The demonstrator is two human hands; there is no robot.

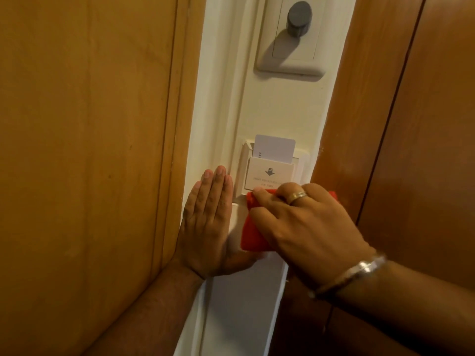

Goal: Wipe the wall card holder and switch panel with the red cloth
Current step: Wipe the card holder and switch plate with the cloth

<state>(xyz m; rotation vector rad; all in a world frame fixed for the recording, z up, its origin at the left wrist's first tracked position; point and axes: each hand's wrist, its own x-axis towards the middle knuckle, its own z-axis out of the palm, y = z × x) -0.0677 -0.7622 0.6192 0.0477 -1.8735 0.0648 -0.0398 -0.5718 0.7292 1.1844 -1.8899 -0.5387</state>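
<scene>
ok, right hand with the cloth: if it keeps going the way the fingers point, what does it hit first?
The right hand points up and left, pressing the red cloth below the card holder. It would probably meet the holder's lower front first, then the white card above.

Narrow white wall strip (280,111) between two wooden panels. Mounted on it: switch panel (290,62) with grey knob (299,18) up top, card holder (267,176) below, white card (275,147) upright in its slot.

Switch panel (291,39) above card holder (270,173)
</scene>
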